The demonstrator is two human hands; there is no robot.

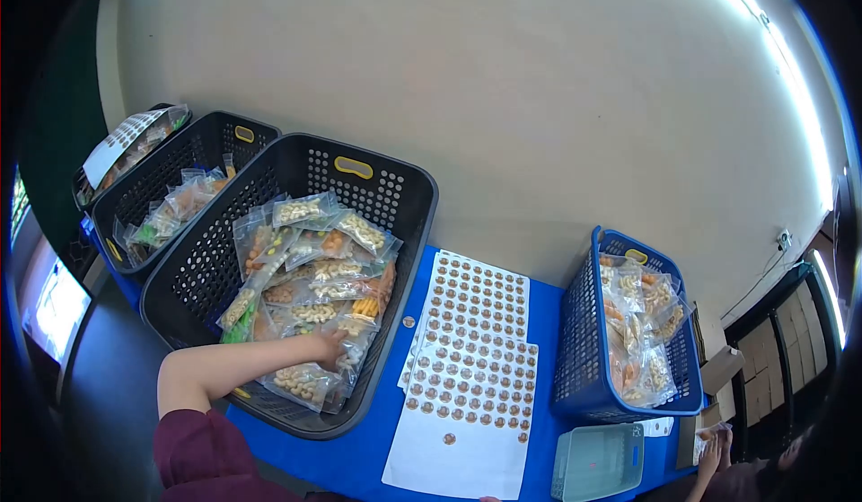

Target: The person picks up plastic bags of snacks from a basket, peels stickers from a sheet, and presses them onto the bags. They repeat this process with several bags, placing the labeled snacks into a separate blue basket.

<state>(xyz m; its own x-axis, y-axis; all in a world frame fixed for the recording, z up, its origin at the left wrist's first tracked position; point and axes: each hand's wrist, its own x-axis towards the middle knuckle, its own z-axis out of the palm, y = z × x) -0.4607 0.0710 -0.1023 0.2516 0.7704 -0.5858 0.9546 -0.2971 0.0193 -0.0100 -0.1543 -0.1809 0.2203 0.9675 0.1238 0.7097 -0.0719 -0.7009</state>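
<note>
My left hand (332, 349) reaches into the large black basket (422, 198), its fingers apart on the clear plastic bags (310, 312) inside. These small bags hold cashews, peanuts and other snacks, some orange, yellow or green. Right of the basket, overlapping sheets of round stickers (467, 358) lie on the blue tabletop. Only a sliver of my right hand (489, 499) shows at the bottom edge, by the sheets' lower end; its fingers are hidden.
Two more black baskets (211, 125) with bags stand at left, the farther one topped by a sticker sheet (121, 143). A blue basket (575, 358) of bags and a pale green tray (597, 462) are at right. Another person's hands (709, 455) hold a bag there.
</note>
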